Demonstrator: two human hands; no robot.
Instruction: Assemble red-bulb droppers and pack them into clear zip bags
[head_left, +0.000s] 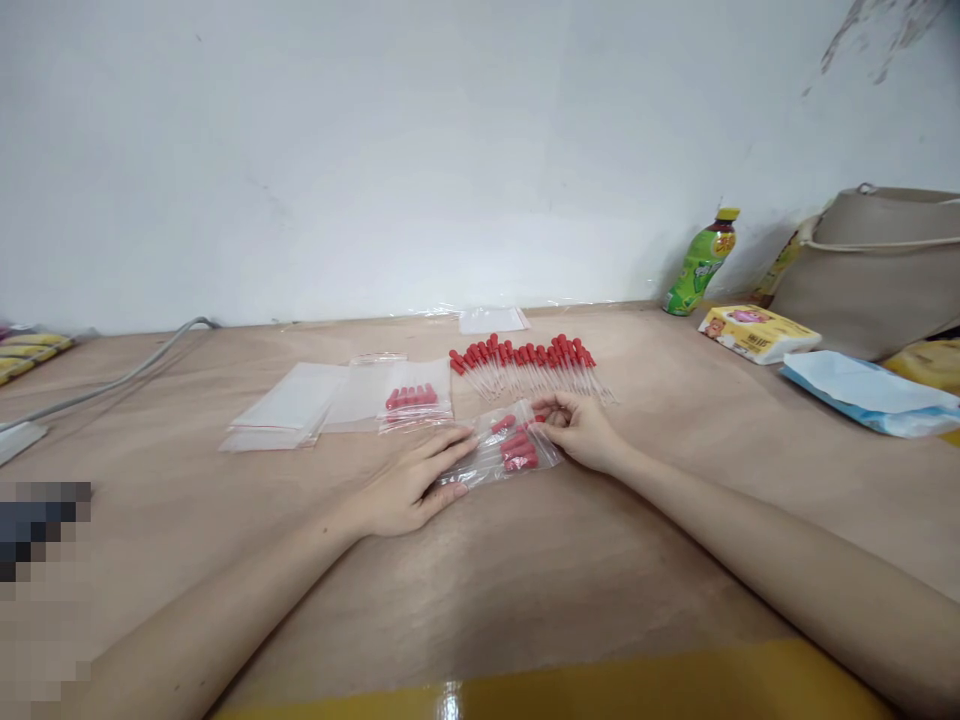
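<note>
A clear zip-lock bag [484, 462] lies in front of me with several red-bulbed droppers [517, 450] inside. My left hand [411, 485] rests on its left end, fingers stretched out and apart. At the bag's right edge, my right hand [579, 428] has its fingers pinched by the mouth, around a red-bulbed dropper partly hidden by the fingertips. Just beyond, loose droppers [525, 360] with red bulbs and thin clear stems lie in a row. To the left, a filled bag [412, 395] shows several red bulbs, beside a stack of flat clear bags [289, 400].
Another small pile of clear bags [493, 320] lies by the wall. At the right stand a green drink bottle [701, 265], a yellow tissue pack [757, 333], a blue-and-white packet [866, 390] and a beige bag [870, 270]. A grey cable [142, 368] crosses the left side.
</note>
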